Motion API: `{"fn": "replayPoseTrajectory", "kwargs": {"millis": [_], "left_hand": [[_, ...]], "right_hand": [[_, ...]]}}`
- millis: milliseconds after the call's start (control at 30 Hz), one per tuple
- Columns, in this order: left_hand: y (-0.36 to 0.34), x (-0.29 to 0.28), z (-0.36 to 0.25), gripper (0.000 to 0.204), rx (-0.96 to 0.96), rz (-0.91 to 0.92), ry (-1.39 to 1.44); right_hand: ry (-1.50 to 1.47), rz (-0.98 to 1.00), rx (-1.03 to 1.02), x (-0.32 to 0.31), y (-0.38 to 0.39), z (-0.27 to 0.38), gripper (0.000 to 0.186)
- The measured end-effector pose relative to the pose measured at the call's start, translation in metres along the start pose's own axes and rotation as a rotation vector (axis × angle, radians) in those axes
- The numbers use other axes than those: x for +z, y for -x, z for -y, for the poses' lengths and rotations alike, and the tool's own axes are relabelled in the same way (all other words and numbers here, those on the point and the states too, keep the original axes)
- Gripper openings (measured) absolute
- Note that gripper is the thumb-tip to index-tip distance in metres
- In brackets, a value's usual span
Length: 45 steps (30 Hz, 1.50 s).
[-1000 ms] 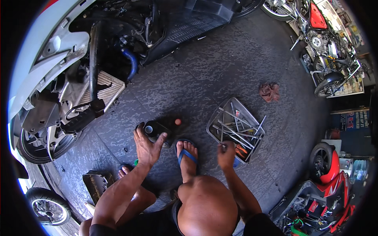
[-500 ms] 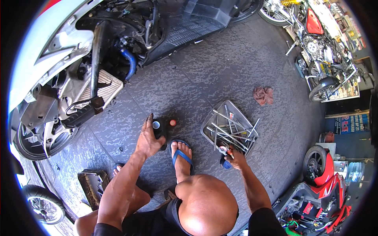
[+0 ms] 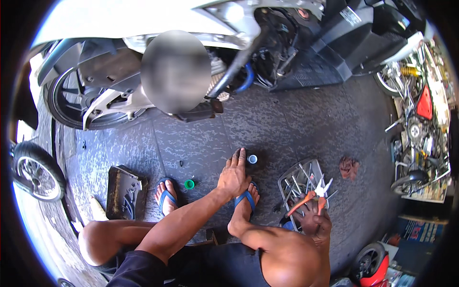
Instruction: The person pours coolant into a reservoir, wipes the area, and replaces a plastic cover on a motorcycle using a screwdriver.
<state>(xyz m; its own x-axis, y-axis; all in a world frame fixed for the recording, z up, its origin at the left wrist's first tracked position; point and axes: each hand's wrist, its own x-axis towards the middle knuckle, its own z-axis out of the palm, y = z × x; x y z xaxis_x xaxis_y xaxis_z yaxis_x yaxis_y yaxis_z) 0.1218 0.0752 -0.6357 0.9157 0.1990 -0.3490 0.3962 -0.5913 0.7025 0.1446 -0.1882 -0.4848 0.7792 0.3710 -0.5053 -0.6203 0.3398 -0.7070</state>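
Note:
My left hand point(image 3: 233, 174) rests along the side of a black bottle, fingers straight and thumb on its near side. Only the bottle's round pale-blue mouth point(image 3: 252, 159) stands out; its dark body blends with the floor. In my right hand point(image 3: 313, 219) are pliers point(image 3: 307, 197) with orange handles and silvery jaws, the handles spread apart. They are raised in front of a grey tray point(image 3: 282, 178) holding several long metal rods. A blue round object point(image 3: 288, 225) lies partly hidden beside the right hand. On the floor to the left is a green cap point(image 3: 189, 183).
A white motor scooter point(image 3: 114, 24) with its lower parts exposed spans the far side. A reddish rag point(image 3: 349, 168) lies right of the tray. A dirty metal box point(image 3: 113, 196) with tools stands at left. Other motorcycles point(image 3: 420, 129) are at right; my sandalled feet point(image 3: 247, 197) are near the bottle.
The view has swung to the left, shifting the scene rightward. My right hand has lifted the pliers up from the tray's near edge. My left hand is still at the bottle.

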Motion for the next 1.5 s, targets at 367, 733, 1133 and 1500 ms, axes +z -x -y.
{"fn": "replayPoseTrajectory", "kwargs": {"millis": [367, 733, 1133, 1500], "left_hand": [[0.000, 0.003, 0.004, 0.096, -0.105, 0.007, 0.091], [0.003, 0.005, 0.007, 0.094, -0.066, -0.033, 0.077], [0.001, -0.002, 0.011, 0.097, 0.022, -0.004, 0.028], [0.006, 0.005, 0.012, 0.088, 0.009, -0.150, 0.208]], "right_hand": [[2.482, 0.415, -0.161, 0.116, -0.090, 0.007, 0.046], [2.646, 0.556, -0.030, 0.158, -0.116, 0.011, 0.036], [2.460, 0.778, -0.019, 0.116, -0.161, 0.029, 0.029], [1.112, 0.052, 0.189, -0.070, -0.125, -0.069, 0.016]]}}
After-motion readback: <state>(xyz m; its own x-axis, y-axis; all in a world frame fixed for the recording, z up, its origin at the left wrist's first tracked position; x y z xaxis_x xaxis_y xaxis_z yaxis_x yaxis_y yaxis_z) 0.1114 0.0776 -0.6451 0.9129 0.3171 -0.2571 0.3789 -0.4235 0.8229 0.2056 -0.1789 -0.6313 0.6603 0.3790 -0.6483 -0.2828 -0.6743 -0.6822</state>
